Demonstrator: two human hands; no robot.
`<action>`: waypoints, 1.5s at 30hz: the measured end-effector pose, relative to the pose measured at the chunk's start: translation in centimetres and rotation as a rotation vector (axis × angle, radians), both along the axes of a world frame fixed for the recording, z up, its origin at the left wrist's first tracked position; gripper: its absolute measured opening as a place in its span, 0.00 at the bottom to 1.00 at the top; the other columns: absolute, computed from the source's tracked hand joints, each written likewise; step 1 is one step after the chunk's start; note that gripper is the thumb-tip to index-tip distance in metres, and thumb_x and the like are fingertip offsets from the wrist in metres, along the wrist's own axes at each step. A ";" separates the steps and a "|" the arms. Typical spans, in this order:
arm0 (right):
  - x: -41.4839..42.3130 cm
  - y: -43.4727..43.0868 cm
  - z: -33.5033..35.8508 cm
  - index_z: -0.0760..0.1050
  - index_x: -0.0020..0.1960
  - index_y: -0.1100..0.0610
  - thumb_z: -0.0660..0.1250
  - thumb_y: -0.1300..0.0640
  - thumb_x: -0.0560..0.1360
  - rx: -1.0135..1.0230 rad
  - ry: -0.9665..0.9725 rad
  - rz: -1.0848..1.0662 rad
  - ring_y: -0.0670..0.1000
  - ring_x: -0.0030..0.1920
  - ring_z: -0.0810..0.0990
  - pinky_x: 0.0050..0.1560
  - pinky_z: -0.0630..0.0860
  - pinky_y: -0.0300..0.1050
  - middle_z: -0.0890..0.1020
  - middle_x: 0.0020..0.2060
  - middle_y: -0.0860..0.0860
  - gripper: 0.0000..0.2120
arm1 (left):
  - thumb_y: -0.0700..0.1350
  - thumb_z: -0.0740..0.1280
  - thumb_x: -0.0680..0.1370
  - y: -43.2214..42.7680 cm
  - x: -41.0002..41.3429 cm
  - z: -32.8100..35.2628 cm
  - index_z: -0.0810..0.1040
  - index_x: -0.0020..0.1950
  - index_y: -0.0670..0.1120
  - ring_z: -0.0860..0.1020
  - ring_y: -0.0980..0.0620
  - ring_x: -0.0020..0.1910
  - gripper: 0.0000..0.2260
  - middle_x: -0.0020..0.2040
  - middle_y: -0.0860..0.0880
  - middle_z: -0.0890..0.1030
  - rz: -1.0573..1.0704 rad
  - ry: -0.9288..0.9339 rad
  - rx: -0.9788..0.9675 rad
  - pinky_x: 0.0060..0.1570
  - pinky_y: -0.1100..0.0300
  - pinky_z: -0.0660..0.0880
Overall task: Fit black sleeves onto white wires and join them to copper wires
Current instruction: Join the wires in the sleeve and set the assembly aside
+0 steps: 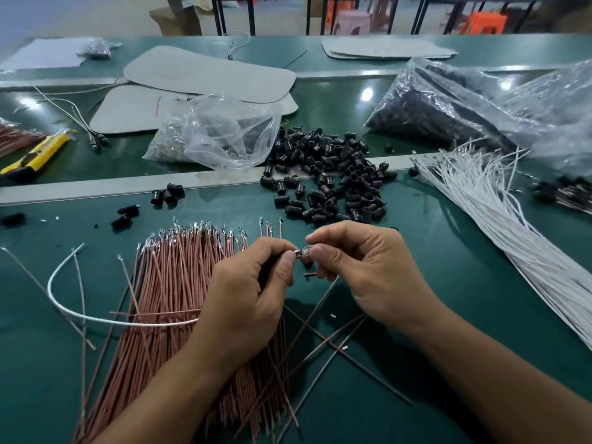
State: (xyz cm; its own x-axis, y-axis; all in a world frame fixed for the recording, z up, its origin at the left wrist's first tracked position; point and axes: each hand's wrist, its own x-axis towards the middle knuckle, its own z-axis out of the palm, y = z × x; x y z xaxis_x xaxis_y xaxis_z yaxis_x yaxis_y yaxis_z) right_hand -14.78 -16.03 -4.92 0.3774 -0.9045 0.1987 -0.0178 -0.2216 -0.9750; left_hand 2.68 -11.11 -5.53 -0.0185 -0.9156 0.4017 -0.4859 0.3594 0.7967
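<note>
My left hand (253,283) pinches the end of a white wire (64,302), which loops away to the left over the green table (448,283). My right hand (362,267) pinches a small metal terminal with a black sleeve (304,253) against that end; a thin copper wire (320,302) hangs down from this hand. The two hands meet at the fingertips. A thick bundle of copper wires (173,283) lies under my left forearm. A heap of black sleeves (333,177) sits just beyond the hands. A sheaf of white wires (499,225) runs along the right.
A clear bag (221,136) of small parts lies behind the sleeve heap, and large bags of dark parts (448,107) fill the back right. A yellow utility knife (38,155) rests at the far left. Grey mats (208,75) lie further back. Loose wires (336,347) cross between my forearms.
</note>
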 end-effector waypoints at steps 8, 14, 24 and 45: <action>0.1 0.0 -0.1 0.84 0.49 0.55 0.72 0.57 0.73 -0.043 0.038 0.001 0.42 0.36 0.80 0.40 0.77 0.35 0.85 0.38 0.49 0.05 | 0.45 0.64 0.80 0.0 0.0 -0.1 0.79 0.49 0.47 0.76 0.54 0.32 0.05 0.35 0.55 0.78 -0.001 -0.042 -0.035 0.30 0.61 0.74; 0.1 0.0 0.0 0.83 0.49 0.56 0.72 0.61 0.74 -0.061 0.038 0.020 0.41 0.37 0.81 0.41 0.77 0.34 0.85 0.39 0.49 0.05 | 0.46 0.63 0.80 0.0 0.0 -0.1 0.80 0.50 0.46 0.77 0.54 0.32 0.06 0.35 0.55 0.78 0.002 -0.035 -0.038 0.30 0.59 0.75; 0.5 0.1 -0.3 0.83 0.47 0.54 0.72 0.65 0.74 -0.108 0.031 -0.012 0.40 0.36 0.81 0.40 0.76 0.31 0.85 0.37 0.45 0.07 | 0.38 0.66 0.80 0.1 0.1 0.0 0.81 0.50 0.43 0.74 0.57 0.30 0.04 0.36 0.53 0.79 -0.044 -0.041 -0.052 0.30 0.71 0.68; 1.6 0.6 -0.1 0.80 0.58 0.55 0.72 0.60 0.75 -0.033 -0.064 -0.053 0.50 0.42 0.84 0.44 0.81 0.42 0.85 0.43 0.51 0.12 | 0.42 0.65 0.79 0.2 -0.6 0.7 0.80 0.49 0.46 0.78 0.57 0.33 0.04 0.39 0.49 0.82 -0.041 0.373 0.091 0.33 0.65 0.76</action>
